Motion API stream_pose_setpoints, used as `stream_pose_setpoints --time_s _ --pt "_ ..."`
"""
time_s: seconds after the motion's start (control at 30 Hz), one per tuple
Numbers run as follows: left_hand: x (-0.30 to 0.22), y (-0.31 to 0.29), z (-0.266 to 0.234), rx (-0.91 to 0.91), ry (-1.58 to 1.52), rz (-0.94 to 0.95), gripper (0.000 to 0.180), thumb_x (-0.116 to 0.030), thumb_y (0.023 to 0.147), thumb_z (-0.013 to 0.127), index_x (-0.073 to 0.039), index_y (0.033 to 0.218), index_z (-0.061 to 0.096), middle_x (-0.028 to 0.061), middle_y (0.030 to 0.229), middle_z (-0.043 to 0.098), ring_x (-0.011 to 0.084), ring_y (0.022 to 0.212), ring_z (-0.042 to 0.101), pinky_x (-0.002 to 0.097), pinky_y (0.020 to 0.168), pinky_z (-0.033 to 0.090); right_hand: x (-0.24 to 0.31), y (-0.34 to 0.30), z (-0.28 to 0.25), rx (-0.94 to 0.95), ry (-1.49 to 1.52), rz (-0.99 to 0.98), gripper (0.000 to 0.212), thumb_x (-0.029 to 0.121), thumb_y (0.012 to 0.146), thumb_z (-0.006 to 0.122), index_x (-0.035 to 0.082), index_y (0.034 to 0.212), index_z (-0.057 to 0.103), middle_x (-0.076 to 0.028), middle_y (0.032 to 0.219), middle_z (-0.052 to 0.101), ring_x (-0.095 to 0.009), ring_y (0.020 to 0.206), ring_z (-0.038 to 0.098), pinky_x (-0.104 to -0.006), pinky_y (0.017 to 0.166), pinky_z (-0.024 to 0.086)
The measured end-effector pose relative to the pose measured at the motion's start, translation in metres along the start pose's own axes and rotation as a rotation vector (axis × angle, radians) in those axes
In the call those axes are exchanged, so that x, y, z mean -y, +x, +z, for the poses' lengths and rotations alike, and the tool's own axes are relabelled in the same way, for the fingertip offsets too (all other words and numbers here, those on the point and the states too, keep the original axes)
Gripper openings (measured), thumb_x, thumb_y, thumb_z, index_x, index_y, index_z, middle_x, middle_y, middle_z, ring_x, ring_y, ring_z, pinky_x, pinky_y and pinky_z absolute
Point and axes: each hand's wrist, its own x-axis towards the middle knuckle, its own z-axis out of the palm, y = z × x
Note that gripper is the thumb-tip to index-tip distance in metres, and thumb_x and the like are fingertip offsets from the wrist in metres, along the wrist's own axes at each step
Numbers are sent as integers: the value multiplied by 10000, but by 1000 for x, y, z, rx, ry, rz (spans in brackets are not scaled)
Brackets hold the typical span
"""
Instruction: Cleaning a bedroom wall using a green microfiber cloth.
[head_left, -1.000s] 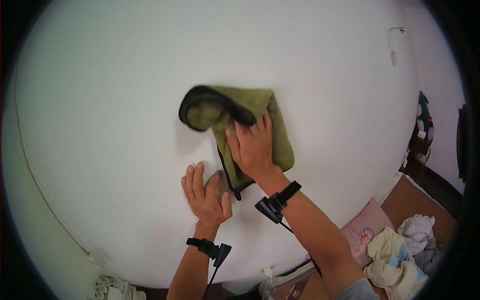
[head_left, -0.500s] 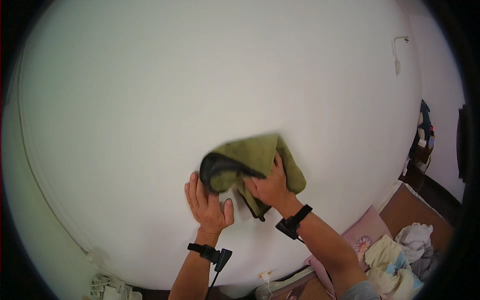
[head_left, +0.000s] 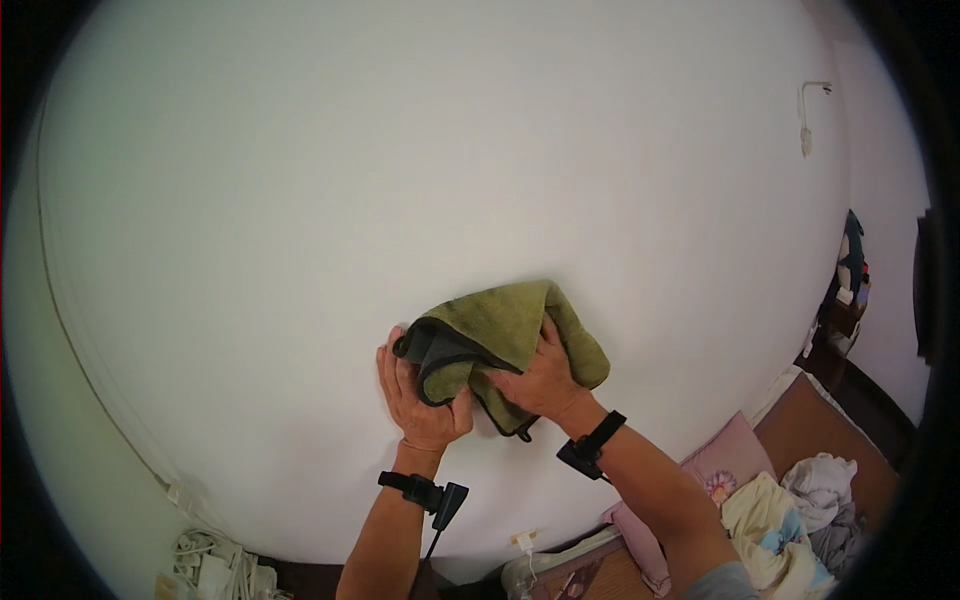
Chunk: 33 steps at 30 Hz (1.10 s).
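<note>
A folded olive-green cloth (head_left: pixel 500 310) with dark edging and a grey underside is bunched up in front of the white wall. My right hand (head_left: pixel 550 380) grips it at the right, fingers tucked into the folds. At the cloth's left end is my left hand (head_left: pixel 425 405), with its thumb on one side of the bunched edge and its fingers on the other. Some left fingertips are hidden behind the fabric. Each wrist wears a black strap with a small black device.
The white wall (head_left: pixel 450 180) fills most of the view. At lower right lie a pink pillow (head_left: pixel 735 455) and crumpled bedding (head_left: pixel 770 525) on a bed. White cables (head_left: pixel 215 570) are heaped at lower left. A white plug (head_left: pixel 524 541) sits low on the wall.
My left hand has gone from lying flat beside the cloth to closing round its left end. The cloth's left fold has shifted; my right hand keeps its grip.
</note>
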Motion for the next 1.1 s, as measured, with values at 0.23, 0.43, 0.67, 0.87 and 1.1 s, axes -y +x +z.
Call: stream_pose_setpoints --time_s 0.23,0.43,0.67,0.87,1.1 --pt "-4 9 -5 3 48 80 374 -298 1007 501 -1 1177 651 253 1507 525 446 1434 448 588 1200 294 -49 36 -16 -166 -326 151 406 228 950 701 -24 1268 672 -236 1294 653 -437 1186 590 -594 1116 387" --pt "-2 10 -8 -3 12 83 447 -315 1007 501 12 1275 648 240 1511 531 435 1442 445 579 1200 295 -28 -5 -8 -215 -282 283 529 242 1010 619 -144 1366 554 -314 1372 571 -494 1227 520 -560 1106 365" --pt "-9 8 -3 29 -66 48 401 -265 940 566 -8 1212 712 212 1507 548 429 1445 451 573 1192 307 -3 -115 -7 16 -282 328 356 134 928 712 -98 1196 680 -357 1179 635 -555 1073 601 -595 985 477" --pt "-8 18 -2 -68 -77 130 302 -180 863 670 -105 1143 753 170 1477 599 384 1439 487 569 1184 331 -58 -13 -34 -331 -434 64 311 175 989 680 -45 1202 630 -286 1062 625 -498 951 551 -575 847 436" --pt "31 13 13 -139 65 448 260 -37 822 613 -13 1075 668 261 1385 601 473 1384 508 602 1168 366 -18 -44 5 -387 -373 83 261 161 1010 622 -19 1197 598 -276 1092 589 -494 1026 520 -583 887 397"
